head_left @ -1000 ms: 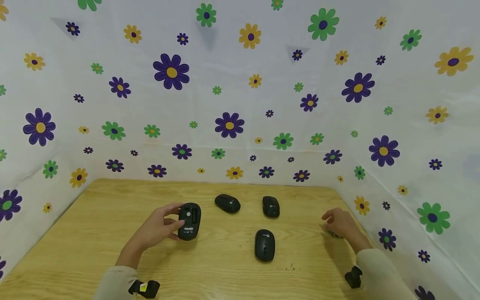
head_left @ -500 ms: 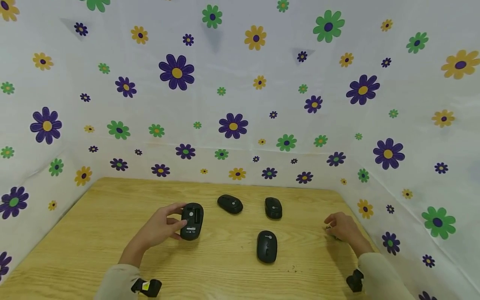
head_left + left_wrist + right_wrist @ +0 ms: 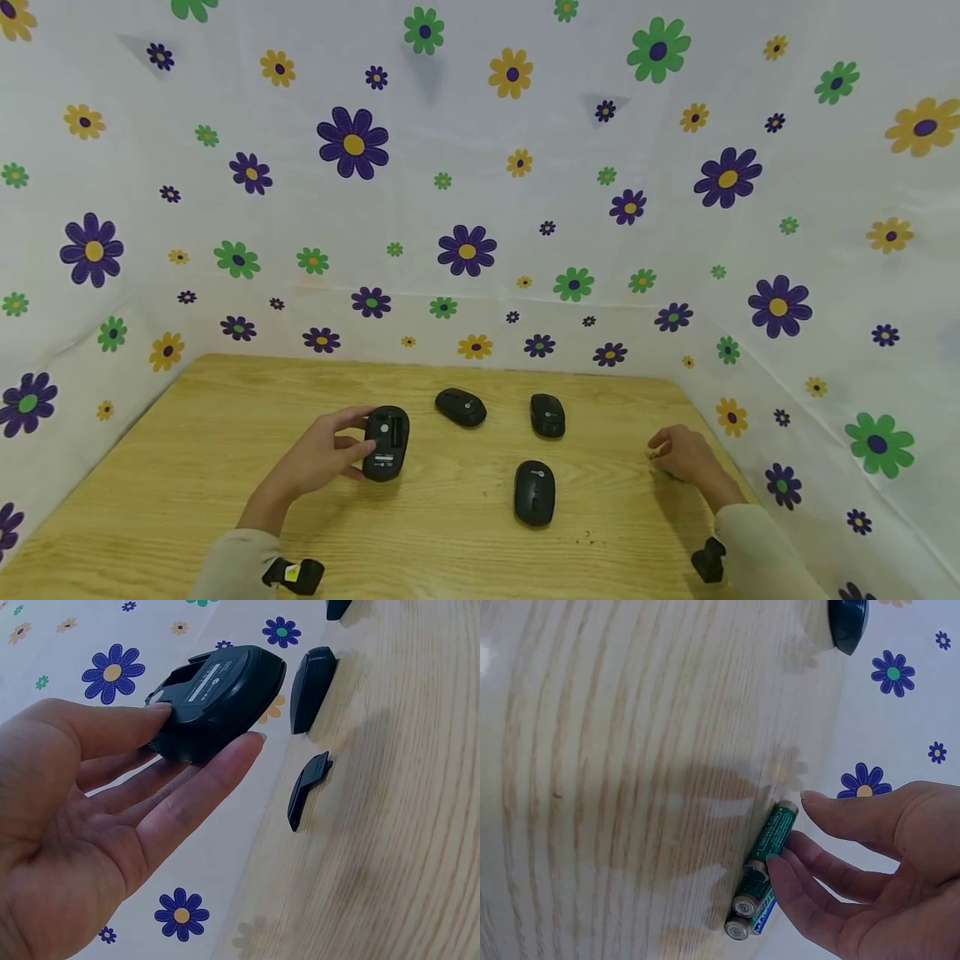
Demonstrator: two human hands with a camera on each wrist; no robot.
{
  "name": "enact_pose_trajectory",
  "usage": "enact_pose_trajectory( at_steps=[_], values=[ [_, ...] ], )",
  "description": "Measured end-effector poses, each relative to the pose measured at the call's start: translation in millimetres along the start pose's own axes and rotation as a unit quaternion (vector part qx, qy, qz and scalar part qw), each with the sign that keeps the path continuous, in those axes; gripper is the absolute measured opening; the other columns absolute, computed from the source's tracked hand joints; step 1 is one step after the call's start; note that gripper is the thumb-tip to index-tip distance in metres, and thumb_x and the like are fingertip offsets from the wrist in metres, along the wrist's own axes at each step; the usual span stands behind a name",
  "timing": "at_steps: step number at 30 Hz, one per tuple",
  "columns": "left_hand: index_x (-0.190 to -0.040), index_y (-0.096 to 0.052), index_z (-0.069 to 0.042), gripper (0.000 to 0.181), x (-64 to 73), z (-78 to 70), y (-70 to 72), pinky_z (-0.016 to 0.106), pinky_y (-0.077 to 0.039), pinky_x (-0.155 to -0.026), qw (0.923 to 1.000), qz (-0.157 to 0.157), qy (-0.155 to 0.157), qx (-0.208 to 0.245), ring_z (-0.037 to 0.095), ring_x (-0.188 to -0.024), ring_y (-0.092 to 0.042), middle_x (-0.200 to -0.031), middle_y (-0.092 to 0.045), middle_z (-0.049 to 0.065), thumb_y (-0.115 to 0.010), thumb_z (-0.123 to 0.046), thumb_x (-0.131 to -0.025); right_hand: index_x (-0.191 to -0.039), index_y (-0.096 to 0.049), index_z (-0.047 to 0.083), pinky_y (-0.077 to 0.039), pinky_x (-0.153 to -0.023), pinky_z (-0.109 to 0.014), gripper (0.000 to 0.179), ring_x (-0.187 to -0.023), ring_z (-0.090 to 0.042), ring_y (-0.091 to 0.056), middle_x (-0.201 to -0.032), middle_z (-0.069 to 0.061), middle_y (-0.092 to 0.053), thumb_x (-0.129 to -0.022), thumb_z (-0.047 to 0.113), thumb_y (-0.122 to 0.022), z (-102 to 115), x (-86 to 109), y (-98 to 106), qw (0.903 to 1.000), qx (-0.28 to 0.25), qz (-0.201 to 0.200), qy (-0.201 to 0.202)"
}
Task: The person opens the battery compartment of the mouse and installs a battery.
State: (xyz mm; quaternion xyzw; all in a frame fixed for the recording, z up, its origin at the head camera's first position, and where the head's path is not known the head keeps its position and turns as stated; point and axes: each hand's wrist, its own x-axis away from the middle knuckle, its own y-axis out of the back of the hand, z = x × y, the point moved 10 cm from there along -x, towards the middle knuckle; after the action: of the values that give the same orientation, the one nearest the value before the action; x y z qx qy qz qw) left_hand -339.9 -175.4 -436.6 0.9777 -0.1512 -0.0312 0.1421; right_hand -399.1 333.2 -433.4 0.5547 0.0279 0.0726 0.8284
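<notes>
My left hand (image 3: 333, 450) holds a black computer mouse (image 3: 386, 443) above the table, thumb on its underside and fingers beneath. That underside faces up with its battery compartment uncovered and a white label showing. In the left wrist view a thin curved black piece (image 3: 307, 789) lies on the table past the fingers. My right hand (image 3: 870, 877) is at the table's right side beside several green AAA-looking batteries (image 3: 772, 836). One fingertip touches the nearest battery, while the thumb tip stands slightly apart from its upper end.
Three more black mice lie on the wooden table (image 3: 450, 558): one at the back (image 3: 461, 407), one back right (image 3: 547, 416), one in the middle (image 3: 535, 493). White flowered sheeting (image 3: 420, 200) rises around the back and sides. Small dark specks (image 3: 588, 537) mark the tabletop.
The head view has shifted slightly, moving everything a little to the right. The left hand keeps the mouse in place. My right fingertips have settled slightly at the batteries.
</notes>
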Motion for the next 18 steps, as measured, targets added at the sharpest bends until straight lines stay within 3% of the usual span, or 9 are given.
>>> enact_pose_trajectory(
  at_steps=[11, 18],
  values=[
    [-0.157, -0.038, 0.000, 0.059, 1.5, 1.5, -1.5, 0.047, -0.067, -0.075, 1.0000, 0.003, 0.003, 0.000, 0.030, -0.108, -0.072, -0.147, -0.045, 0.036, -0.061, -0.004, -0.103, -0.107, -0.073, -0.007, -0.061, -0.075, -0.051, 0.025, -0.086, -0.037, -0.069, -0.093, -0.021, -0.073, -0.083, -0.008, -0.073, 5, 1.3, -13, 0.9995, -0.017, 0.023, 0.014],
    [-0.157, -0.037, -0.001, 0.059, -0.4, -1.0, -0.3, 0.044, -0.067, -0.075, 1.0000, 0.005, 0.000, 0.001, 0.030, -0.109, -0.072, -0.147, -0.046, 0.034, -0.061, -0.005, -0.103, -0.096, -0.077, -0.001, -0.061, -0.072, -0.048, 0.021, -0.080, -0.030, -0.069, -0.087, -0.015, -0.075, -0.078, -0.011, -0.074, 9, -1.1, -12, 0.9991, -0.004, 0.000, 0.043]
  ],
)
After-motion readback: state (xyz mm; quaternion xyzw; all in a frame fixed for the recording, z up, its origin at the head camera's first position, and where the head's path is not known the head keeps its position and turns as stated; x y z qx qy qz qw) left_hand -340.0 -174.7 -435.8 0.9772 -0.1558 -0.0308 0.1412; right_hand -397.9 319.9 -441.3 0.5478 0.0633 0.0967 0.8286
